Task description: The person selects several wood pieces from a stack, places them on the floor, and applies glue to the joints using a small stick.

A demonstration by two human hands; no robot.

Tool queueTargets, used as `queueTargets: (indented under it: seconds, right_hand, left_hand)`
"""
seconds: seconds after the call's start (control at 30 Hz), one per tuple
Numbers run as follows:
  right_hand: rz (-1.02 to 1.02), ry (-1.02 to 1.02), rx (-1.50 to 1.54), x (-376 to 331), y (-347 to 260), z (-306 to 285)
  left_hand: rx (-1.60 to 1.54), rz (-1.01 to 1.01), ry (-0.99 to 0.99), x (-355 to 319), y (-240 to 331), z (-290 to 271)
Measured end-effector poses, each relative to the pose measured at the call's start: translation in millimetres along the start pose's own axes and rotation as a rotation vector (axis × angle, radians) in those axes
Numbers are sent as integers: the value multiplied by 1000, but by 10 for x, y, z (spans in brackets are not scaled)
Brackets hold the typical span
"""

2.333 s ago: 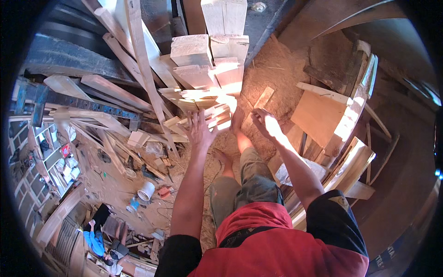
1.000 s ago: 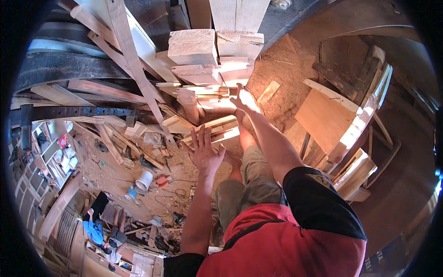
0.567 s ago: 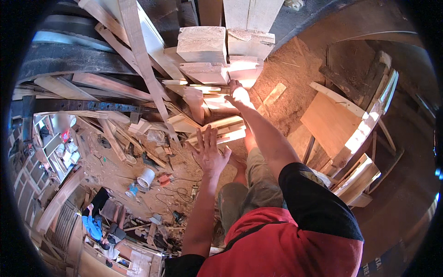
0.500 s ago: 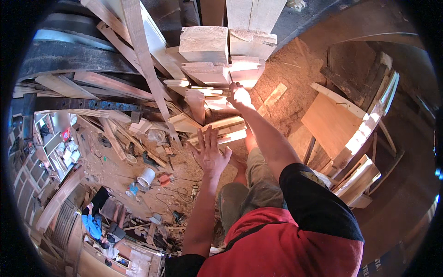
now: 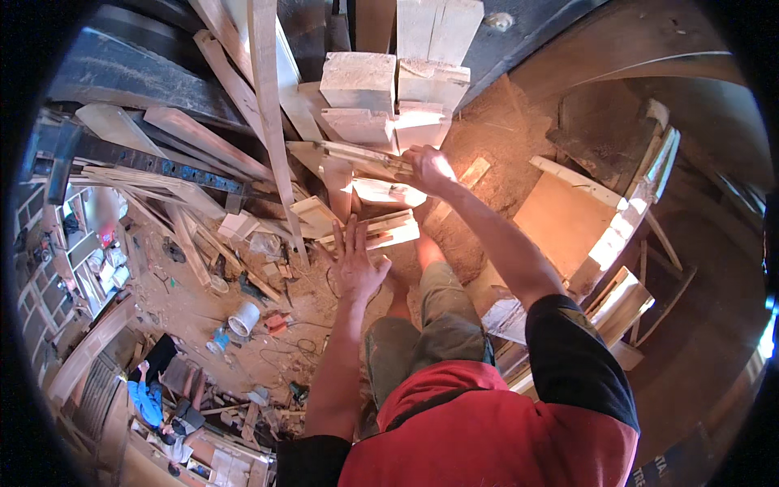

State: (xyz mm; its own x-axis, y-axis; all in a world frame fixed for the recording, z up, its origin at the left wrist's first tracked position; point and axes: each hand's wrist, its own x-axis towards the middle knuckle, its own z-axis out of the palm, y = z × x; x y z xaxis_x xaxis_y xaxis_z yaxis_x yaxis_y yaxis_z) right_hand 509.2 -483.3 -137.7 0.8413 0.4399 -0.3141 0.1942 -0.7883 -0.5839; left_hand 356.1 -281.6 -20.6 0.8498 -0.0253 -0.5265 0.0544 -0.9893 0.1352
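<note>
While I watch remotely, my right grip [image 5: 432,172] clasps wooden strips [image 5: 367,154] near twelve o'clock (the left grip [image 5: 357,272] is spread); likely picking them up, next calls for steady support.

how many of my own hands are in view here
2: the left hand, spread open, by the lower wooden slats; the right hand, farther forward, closed on the end of a thin wooden slat. Neither is fully hidden.

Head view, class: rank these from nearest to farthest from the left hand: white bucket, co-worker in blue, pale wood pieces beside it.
1. Pale wood pieces: beside the left hand, upper right.
2. White bucket: floor, lower left.
3. Co-worker in blue: farther lower left.
</note>
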Motion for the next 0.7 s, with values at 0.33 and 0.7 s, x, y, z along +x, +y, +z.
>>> queueTargets:
  seconds: [0.33, 0.7]
  right_hand:
    - [-93, 352, 35, -1558, -933, -2332]
    - [568, 1265, 1075, -3884, -2118, -2594]
  left_hand:
    - [45, 78, -50, 332, -126, -67]
    - [-1180, 157, -552, -719, -119, 232]
